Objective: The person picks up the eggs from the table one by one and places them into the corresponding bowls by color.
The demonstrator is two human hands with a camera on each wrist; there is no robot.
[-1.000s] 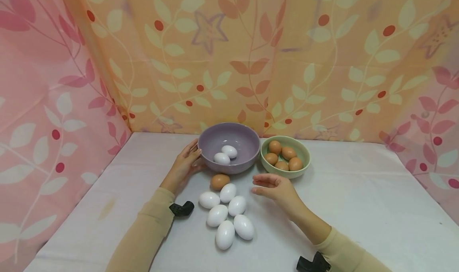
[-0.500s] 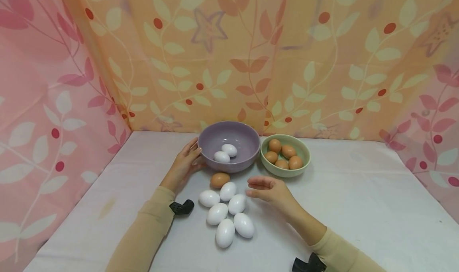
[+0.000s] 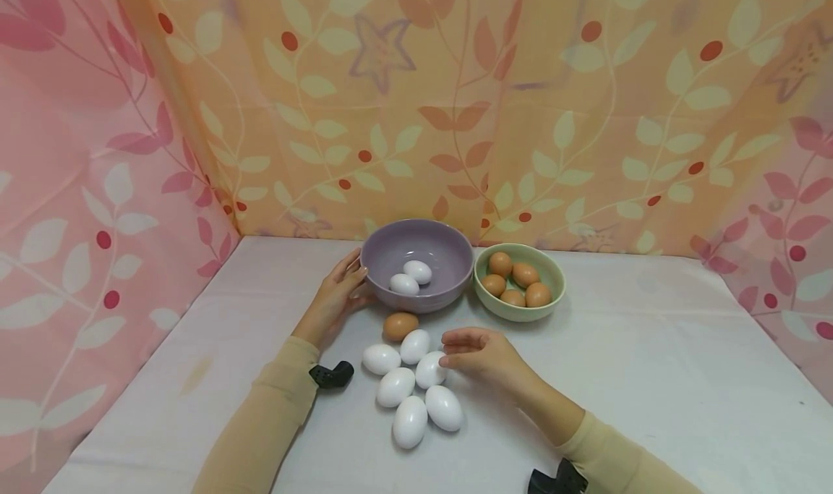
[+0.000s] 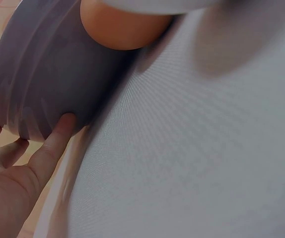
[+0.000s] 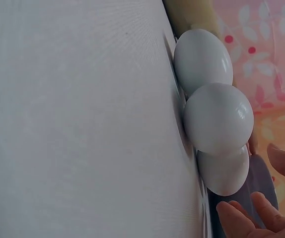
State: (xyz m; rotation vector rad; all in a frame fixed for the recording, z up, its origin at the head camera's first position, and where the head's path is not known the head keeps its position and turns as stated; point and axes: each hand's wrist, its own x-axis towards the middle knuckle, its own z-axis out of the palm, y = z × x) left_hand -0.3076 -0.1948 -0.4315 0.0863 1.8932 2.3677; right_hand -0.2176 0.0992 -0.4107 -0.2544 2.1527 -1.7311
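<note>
My left hand (image 3: 334, 291) rests against the left side of a purple bowl (image 3: 419, 305), its fingertips and thumb touching the outer wall. Two white eggs (image 3: 417, 272) lie inside that bowl. In front of it a brown egg (image 3: 400, 327) sits on the table, with a loose group of several white eggs (image 3: 395, 388) nearer to me. My right hand (image 3: 491, 360) hovers at the right edge of the group, fingers apart from the thumb and holding nothing. Its thumb tip overlaps one white egg (image 3: 429, 370) in the head view; the right wrist view shows a gap to the eggs (image 5: 218, 119).
A light green bowl (image 3: 520, 314) with several brown eggs (image 3: 525, 275) stands close to the purple bowl's right side. White cloth covers the table (image 3: 651, 349). Patterned fabric (image 3: 540, 118) hangs behind and along both sides.
My right hand has moved left and slightly toward me, closer to the white eggs. The left hand stays at the purple bowl. Bowls and eggs keep their places.
</note>
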